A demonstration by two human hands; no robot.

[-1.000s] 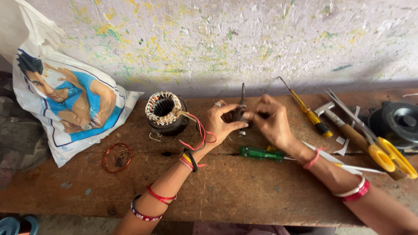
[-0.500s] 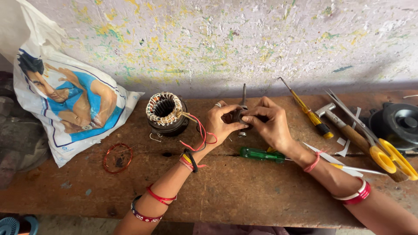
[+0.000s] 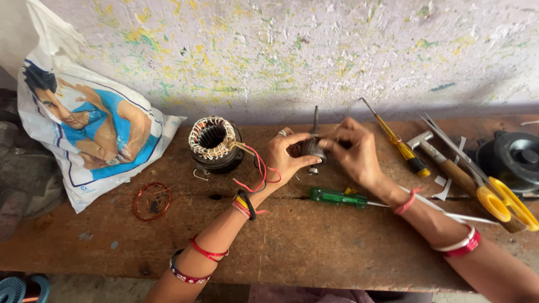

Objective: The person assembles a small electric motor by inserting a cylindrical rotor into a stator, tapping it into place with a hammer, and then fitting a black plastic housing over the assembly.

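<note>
Both my hands meet over the middle of a worn wooden bench (image 3: pixel 314 247). My left hand (image 3: pixel 287 156) cups a small dark metal motor part with a thin shaft (image 3: pixel 312 147), holding it upright just above the wood. My right hand (image 3: pixel 355 152) pinches the same part from the right side with its fingertips. A wound motor stator with copper coils and red leads (image 3: pixel 214 141) stands to the left of my left hand. A green-handled screwdriver (image 3: pixel 337 197) lies on the bench just below my hands.
A printed white plastic bag (image 3: pixel 90 129) leans at the far left, with a loop of copper wire (image 3: pixel 151 201) beside it. To the right lie a yellow-handled screwdriver (image 3: pixel 400 145), a hammer (image 3: pixel 449 168), yellow-handled scissors (image 3: pixel 499 199) and a black round housing (image 3: pixel 514 157). A paint-splattered wall (image 3: pixel 292 50) rises behind.
My hands have stayed on the small part; the fingers have shifted slightly around it. Nothing else has moved.
</note>
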